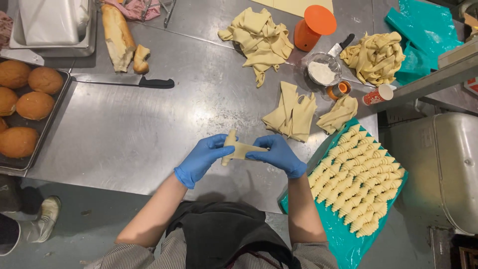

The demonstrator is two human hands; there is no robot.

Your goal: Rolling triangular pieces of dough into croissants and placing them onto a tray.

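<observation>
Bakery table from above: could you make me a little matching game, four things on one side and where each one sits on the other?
Things:
1. Dough piece
2. Shaped rolls
3. Black-handled knife
4. Browned buns

Places:
A. On the dark tray at the left edge
B. In rows on the teal sheet at the right
C. Held between the left hand and the right hand, both in blue gloves
D. Lying flat on the steel table, below the baguette

Pairs: 1-C, 2-B, 3-D, 4-A
</observation>
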